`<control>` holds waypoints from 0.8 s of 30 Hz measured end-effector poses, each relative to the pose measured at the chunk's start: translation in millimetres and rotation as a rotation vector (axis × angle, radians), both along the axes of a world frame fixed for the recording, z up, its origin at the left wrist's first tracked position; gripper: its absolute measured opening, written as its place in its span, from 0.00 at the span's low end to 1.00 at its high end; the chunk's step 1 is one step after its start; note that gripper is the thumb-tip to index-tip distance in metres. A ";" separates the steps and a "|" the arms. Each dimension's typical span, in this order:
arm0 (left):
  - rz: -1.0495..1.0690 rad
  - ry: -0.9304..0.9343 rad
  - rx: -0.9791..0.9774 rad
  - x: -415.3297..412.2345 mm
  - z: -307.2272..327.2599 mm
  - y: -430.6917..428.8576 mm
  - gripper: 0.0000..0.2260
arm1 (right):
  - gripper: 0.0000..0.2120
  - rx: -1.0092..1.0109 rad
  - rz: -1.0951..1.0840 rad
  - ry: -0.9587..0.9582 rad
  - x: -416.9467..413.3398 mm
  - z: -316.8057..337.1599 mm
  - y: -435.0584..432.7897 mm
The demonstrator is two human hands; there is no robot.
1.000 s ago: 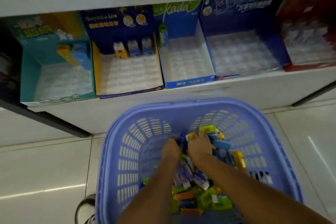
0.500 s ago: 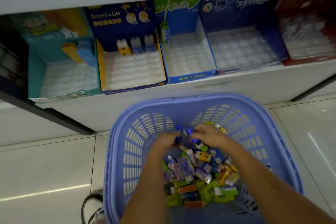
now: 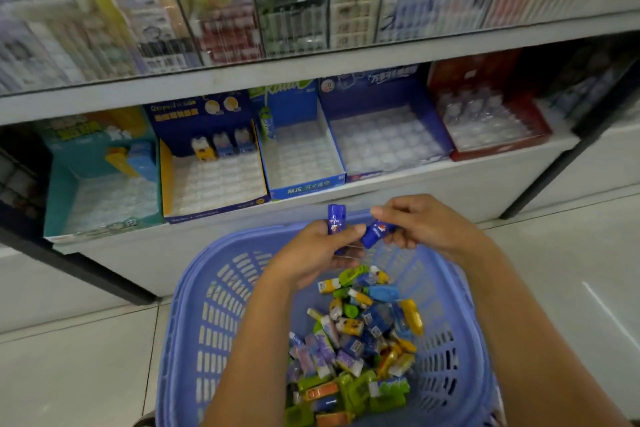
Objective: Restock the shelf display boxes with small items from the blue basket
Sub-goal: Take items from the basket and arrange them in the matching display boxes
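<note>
From my head camera, looking down, my left hand (image 3: 311, 253) grips a small dark blue item (image 3: 336, 222) that stands upright, its rounded top poking above my fingers and a tiny printed label on its side. My right hand (image 3: 420, 225) pinches a second blue item (image 3: 377, 232) of the same kind, tilted, with a white and red mark on its face; the two pieces nearly meet between my hands, just above the far rim of the blue basket (image 3: 194, 322).

The basket is a slotted lavender-blue plastic one sitting on the pale tiled floor (image 3: 69, 357) in front of me. In its bottom lies a loose heap of small items (image 3: 353, 340): little blocky pieces in green, yellow, orange, blue, and pale purple and white, many with printed pictures, piled toward the right and near side.

Beyond my hands, the low shelf (image 3: 381, 184) carries a row of open display boxes. The teal box (image 3: 100, 198) on the left has a yellow and a blue piece at its back. The dark blue box with yellow sides (image 3: 214, 177) holds three small figures lined along the back of a white gridded tray. Next come a light blue box (image 3: 301, 163), another dark blue box (image 3: 388, 139) and a red box (image 3: 491, 125), each showing a clear or white gridded tray. The upper shelf (image 3: 311, 62) is packed with blurred packaged goods.
</note>
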State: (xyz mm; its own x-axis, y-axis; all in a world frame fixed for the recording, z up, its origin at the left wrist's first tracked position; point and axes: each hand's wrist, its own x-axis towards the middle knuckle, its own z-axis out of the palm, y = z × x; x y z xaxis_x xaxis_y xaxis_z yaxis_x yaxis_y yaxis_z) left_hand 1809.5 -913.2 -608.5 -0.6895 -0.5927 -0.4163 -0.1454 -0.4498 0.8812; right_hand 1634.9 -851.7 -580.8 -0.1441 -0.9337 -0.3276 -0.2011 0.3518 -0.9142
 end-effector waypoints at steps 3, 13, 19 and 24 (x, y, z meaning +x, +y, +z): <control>0.064 0.079 -0.052 -18.7 11.1 5.8 0.07 | 0.10 -0.060 0.013 0.022 -8.5 18.9 -2.0; 0.231 -0.211 -0.648 -97.1 40.5 -38.5 0.10 | 0.07 -0.246 -0.170 0.139 -95.4 62.9 -51.0; -0.092 -0.633 -1.097 -140.4 29.0 -59.0 0.17 | 0.17 -0.196 -0.021 1.025 -147.0 59.0 -143.1; -0.070 -0.599 -1.082 -127.8 18.4 -63.5 0.14 | 0.15 -0.199 0.095 1.068 -166.3 43.1 -176.4</control>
State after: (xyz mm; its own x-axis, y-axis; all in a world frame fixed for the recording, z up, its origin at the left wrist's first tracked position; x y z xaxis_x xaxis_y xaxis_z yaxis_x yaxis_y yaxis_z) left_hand 1681.7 -976.8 -590.0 -0.6034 -0.7974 0.0038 -0.6480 0.4931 0.5805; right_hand 1468.6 -1028.0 -537.7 -0.1887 -0.9786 0.0822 -0.9439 0.1577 -0.2901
